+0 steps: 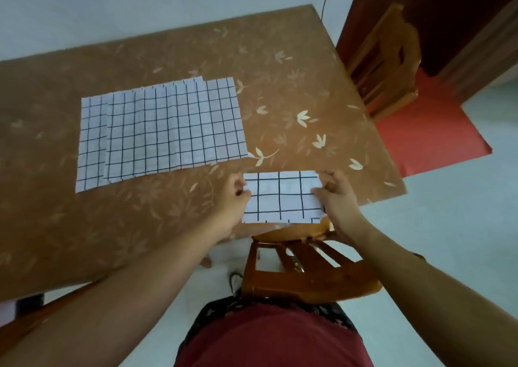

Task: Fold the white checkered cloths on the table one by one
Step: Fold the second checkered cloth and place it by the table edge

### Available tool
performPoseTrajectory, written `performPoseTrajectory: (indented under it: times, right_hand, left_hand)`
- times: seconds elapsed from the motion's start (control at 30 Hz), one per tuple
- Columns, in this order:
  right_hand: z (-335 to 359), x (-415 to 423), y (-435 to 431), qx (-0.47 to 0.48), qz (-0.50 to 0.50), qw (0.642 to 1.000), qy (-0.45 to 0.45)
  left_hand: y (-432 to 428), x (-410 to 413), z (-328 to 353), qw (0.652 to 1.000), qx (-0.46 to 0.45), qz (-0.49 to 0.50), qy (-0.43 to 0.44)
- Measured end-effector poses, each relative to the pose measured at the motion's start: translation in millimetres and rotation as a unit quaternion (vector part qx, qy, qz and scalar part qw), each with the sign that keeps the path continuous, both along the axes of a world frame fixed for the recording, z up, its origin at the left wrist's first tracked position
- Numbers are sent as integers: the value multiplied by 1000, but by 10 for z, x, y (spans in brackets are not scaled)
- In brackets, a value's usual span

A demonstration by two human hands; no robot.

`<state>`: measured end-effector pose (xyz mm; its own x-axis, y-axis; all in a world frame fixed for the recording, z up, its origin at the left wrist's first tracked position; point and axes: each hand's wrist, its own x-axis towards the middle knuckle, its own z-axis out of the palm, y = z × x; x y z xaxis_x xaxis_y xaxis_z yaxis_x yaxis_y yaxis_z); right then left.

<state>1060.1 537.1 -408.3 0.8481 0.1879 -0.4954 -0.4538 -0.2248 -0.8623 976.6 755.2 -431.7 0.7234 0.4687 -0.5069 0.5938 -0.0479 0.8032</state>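
Note:
A small folded white checkered cloth (pixel 281 197) lies at the table's near right corner, its near edge hanging a little over the table edge. My left hand (pixel 234 208) pinches its left edge and my right hand (pixel 337 202) grips its right edge. A pile of several flat, overlapping white checkered cloths (pixel 161 129) is spread out in the middle of the table, apart from both hands.
The table (pixel 280 66) wears a brown cloth with a pale leaf pattern. A wooden chair (pixel 302 268) stands right below the near edge, under my hands. Another wooden chair (pixel 386 61) stands past the table's right side on a red mat.

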Motion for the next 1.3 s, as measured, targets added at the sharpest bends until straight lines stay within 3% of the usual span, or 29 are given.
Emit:
performPoseTrajectory:
  times: [0.17, 0.33, 0.6, 0.7, 0.83, 0.9, 1.0, 1.17, 1.3]
  right_hand:
    - [-312, 358, -66, -134, 163, 976, -60]
    - [-654, 675, -125, -195, 341, 917, -70]
    - [-1165, 965, -108, -237, 466, 847, -97]
    - [-1310, 1009, -118, -262, 479, 826, -143]
    - [-1407, 1023, -132, -343, 457, 796, -200]
    - [-1422, 1024, -159, -359, 470, 777, -213]
    - [-1428, 1048, -199, -367, 485, 750, -259]
    - [-1483, 1084, -261, -386, 539, 672, -329]
    - [-1487, 1092, -161, -368, 514, 668, -393]
  left_hand:
    - [-99, 157, -230, 994, -11, -65, 85]
    - [-213, 380, -443, 987, 11, -107, 117]
    - [-383, 631, -913, 987, 30, -105, 119]
    - [-499, 644, -1058, 980, 75, -134, 125]
    - [-562, 547, -1185, 934, 270, -195, 132]
    - [-513, 499, -1208, 912, 321, -212, 142]
    - [-389, 445, -1261, 884, 371, -266, 101]
    - [-283, 380, -1321, 850, 417, -316, 56]
    - [-317, 417, -1334, 861, 431, -269, 19]
